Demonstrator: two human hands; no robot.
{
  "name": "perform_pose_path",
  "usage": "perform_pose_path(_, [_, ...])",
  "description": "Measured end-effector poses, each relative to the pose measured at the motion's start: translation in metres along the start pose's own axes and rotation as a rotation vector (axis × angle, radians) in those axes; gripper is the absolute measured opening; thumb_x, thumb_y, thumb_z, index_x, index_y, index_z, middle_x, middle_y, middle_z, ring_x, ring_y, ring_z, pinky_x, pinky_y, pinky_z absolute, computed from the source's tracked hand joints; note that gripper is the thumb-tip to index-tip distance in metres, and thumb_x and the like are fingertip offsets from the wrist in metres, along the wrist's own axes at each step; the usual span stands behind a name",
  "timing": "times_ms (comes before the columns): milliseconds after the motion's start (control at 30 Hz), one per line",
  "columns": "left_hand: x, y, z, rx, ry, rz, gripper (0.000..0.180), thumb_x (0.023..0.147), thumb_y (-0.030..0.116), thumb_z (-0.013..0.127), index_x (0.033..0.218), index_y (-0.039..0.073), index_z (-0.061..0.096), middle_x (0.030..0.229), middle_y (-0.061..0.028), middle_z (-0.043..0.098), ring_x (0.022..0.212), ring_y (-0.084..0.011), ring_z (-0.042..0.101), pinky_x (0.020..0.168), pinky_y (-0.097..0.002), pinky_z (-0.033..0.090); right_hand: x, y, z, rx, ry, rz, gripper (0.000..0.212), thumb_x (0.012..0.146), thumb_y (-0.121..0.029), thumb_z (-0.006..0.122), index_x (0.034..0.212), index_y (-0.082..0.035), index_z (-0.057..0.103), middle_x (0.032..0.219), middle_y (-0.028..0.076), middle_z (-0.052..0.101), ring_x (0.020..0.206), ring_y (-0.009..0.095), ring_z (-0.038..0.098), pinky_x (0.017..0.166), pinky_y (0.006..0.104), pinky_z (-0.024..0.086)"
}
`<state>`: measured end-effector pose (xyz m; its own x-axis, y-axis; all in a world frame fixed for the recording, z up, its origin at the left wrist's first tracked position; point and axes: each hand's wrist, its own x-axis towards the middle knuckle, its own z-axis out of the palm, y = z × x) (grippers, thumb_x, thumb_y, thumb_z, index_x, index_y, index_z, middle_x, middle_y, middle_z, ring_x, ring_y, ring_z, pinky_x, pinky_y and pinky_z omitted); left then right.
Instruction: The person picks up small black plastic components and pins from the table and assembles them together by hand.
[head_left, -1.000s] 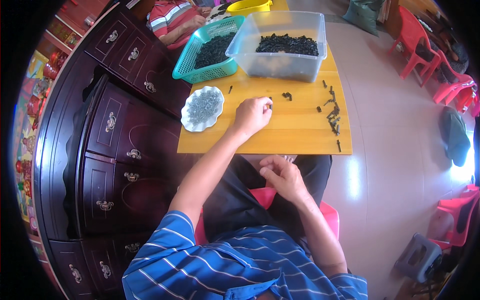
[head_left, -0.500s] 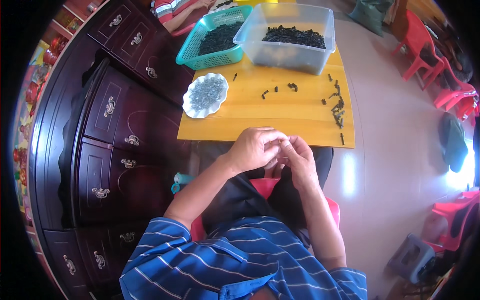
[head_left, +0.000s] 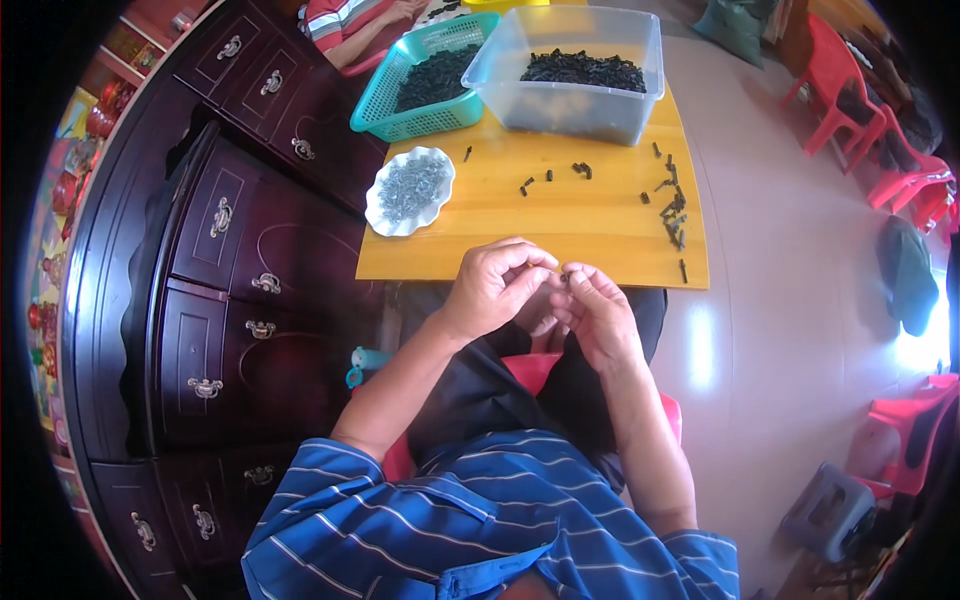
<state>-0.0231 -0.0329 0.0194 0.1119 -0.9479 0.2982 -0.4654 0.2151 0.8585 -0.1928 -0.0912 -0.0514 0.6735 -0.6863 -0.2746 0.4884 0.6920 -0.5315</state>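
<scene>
My left hand (head_left: 497, 287) and my right hand (head_left: 598, 312) meet over my lap, just off the near edge of the yellow table (head_left: 480, 250). A small dark piece (head_left: 565, 277) is pinched between my right thumb and forefinger. My left thumb and fingertips press together close beside it; whatever they grip is too small to make out. A white scalloped dish (head_left: 446, 205) of small clear pieces stands at the table's left. Small black parts (head_left: 672, 212) lie scattered along the right edge, and several more black parts (head_left: 582, 171) lie mid-table.
At the table's far side stand a green basket (head_left: 395, 125) and a clear plastic bin (head_left: 560, 120), both with many black parts. A dark wooden cabinet (head_left: 300, 350) lines the left. Red chairs (head_left: 838, 95) stand at right. Another person's arm (head_left: 365, 35) shows at the far left.
My hands have drawn slightly apart, opening a small gap between the fingertips. The dark piece in my right fingers now shows. The parts on the table have not moved.
</scene>
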Motion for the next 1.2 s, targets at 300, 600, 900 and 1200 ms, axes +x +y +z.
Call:
perform_pose_path(300, [-0.006, -0.005, 0.006, 0.034, 0.034, -0.025, 0.014, 0.090, -0.007, 0.069, 0.103, -0.001, 0.072, 0.093, -0.0050, 0.073, 0.082, -0.0091, 0.070, 0.072, -0.0230, 0.056, -0.001, 0.004, 0.001, -0.003, -0.009, -0.003, 0.014, 0.105, -0.021, 0.061, 0.112, -0.009, 0.064, 0.097, 0.003, 0.073, 0.079, 0.009, 0.070, 0.067, 0.0212, 0.054])
perform_pose_path(600, [-0.006, -0.006, 0.012, 0.143, 0.125, 0.096, 0.022, 0.087, -0.007, 0.072, 0.107, 0.001, 0.071, 0.087, -0.0058, 0.073, 0.072, -0.0096, 0.068, 0.064, -0.0244, 0.054, -0.001, 0.004, 0.004, -0.025, -0.006, 0.008, 0.014, 0.103, -0.022, 0.065, 0.111, -0.010, 0.065, 0.091, 0.000, 0.071, 0.075, 0.006, 0.067, 0.065, 0.0192, 0.053])
perform_pose_path(900, [0.029, -0.022, -0.014, 0.318, 0.173, 0.111, 0.020, 0.087, 0.003, 0.073, 0.107, 0.003, 0.072, 0.089, -0.0119, 0.074, 0.073, -0.0233, 0.072, 0.065, -0.0334, 0.056, -0.001, 0.000, 0.001, 0.004, -0.048, 0.010, 0.011, 0.103, -0.019, 0.064, 0.108, -0.010, 0.066, 0.092, 0.000, 0.071, 0.075, 0.007, 0.066, 0.070, 0.0218, 0.054])
perform_pose_path(1200, [0.079, -0.113, -0.038, 0.674, 0.080, 0.146, 0.021, 0.088, 0.006, 0.070, 0.109, 0.006, 0.074, 0.098, -0.0102, 0.072, 0.082, -0.0253, 0.071, 0.074, -0.0368, 0.056, -0.001, 0.001, 0.000, 0.012, -0.057, 0.028, 0.011, 0.103, -0.020, 0.064, 0.109, -0.011, 0.066, 0.093, 0.000, 0.071, 0.076, 0.008, 0.066, 0.072, 0.0229, 0.054])
